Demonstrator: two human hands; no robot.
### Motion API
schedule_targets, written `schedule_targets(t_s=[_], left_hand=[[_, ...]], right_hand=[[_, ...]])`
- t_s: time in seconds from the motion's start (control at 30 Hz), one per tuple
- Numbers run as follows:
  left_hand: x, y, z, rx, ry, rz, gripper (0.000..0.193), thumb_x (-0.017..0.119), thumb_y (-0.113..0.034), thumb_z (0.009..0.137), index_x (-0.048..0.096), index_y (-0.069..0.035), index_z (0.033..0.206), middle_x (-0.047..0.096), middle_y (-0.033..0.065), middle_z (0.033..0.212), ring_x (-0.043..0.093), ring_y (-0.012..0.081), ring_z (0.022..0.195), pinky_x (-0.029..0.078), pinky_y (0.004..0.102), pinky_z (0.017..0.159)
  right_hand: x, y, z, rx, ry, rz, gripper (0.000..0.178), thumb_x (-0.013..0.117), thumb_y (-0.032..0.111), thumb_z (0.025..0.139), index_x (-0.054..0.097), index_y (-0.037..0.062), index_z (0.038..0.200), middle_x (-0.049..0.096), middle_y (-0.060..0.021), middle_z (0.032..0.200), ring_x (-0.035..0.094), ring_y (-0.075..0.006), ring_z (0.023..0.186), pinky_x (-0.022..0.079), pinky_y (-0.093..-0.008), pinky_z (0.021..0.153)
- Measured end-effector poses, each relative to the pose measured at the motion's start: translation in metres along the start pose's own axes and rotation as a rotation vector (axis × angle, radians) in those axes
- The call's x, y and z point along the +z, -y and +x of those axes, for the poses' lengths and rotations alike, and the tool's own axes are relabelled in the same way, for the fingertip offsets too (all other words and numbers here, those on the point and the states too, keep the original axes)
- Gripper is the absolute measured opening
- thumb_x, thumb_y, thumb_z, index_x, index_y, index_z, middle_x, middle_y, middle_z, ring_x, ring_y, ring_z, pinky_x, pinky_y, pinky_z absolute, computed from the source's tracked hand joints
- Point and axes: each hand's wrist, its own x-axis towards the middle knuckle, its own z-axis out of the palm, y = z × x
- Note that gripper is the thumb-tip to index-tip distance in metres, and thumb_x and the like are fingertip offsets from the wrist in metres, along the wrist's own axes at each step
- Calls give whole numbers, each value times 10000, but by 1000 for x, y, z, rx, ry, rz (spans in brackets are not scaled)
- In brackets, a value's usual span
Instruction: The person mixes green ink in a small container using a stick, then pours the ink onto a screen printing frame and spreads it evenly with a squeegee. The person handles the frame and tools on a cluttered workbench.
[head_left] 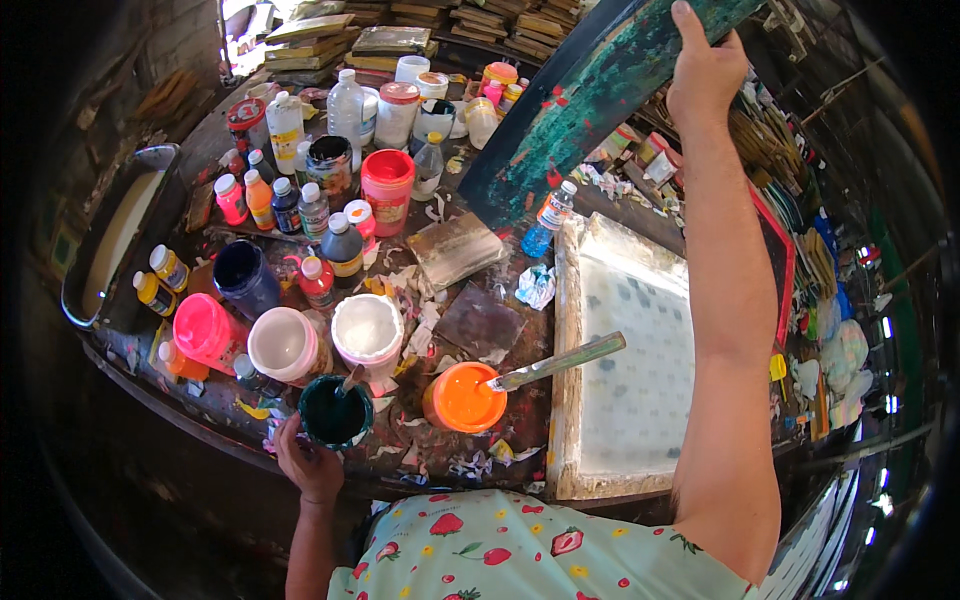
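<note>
My left hand [308, 464] is closed round the near left side of a tub of dark green paint [335, 428] at the table's front edge. A thin stick or handle stands in that paint. At the far right, my outstretched right hand [708, 78] grips the upper edge of a long panel [590, 110], dark-edged and smeared with green and specks of red. The panel is tilted up off the table; the fingers behind it are hidden. Between my arms stands a tub of orange paint [455, 405] with a paint-stained flat stick [560, 362] leaning out of it.
A wooden-framed screen [565, 420] lies under my right arm. Pink [208, 330] and white [366, 325] paint tubs crowd the left, with several bottles behind. A small bottle of blue liquid [545, 222] stands by the panel. Paper scraps litter the table; wood stacks [310, 45] stand behind.
</note>
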Motion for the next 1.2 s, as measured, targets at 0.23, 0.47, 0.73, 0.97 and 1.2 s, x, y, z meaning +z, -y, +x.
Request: schedule_targets(t_s=[0.23,0.47,0.73,0.97,1.2], left_hand=[[1,4,-2,-112,47,-105,550,608,109,889,633,-1,1427,719,196,1288,697,385,1093,549,417,742],[9,0,8,44,-12,-220,344,610,130,868,625,-24,1175,706,192,1168,678,343,969,511,379,695],[-22,20,-8,51,85,-381,297,582,194,826,558,-50,994,674,179,1051,677,378,970,540,461,807],[-58,-90,11,461,248,-578,292,607,188,828,584,-35,1016,668,183,996,673,390,919,564,517,854],[-34,-287,39,813,332,-823,321,781,137,867,702,-10,1141,740,192,1110,723,387,968,593,451,859]], right_hand=[[-30,75,16,-51,45,-40,213,775,172,1096,739,10,1230,806,-60,1063,744,-153,820,611,-330,749],[-156,155,62,-141,-19,-385,305,854,231,1062,787,9,1259,821,-52,1169,751,-138,1003,596,-343,883],[-239,280,-1,-60,-75,-739,340,829,258,1085,780,2,1304,829,-30,1124,736,-95,958,584,-296,844],[-296,375,-103,-97,-41,-920,419,779,239,1101,701,-22,1419,811,-65,1198,717,-125,1038,585,-325,952],[-369,431,-217,168,-25,-636,690,789,134,1059,512,-46,1664,708,-95,1475,656,-169,1328,504,-356,1171]])
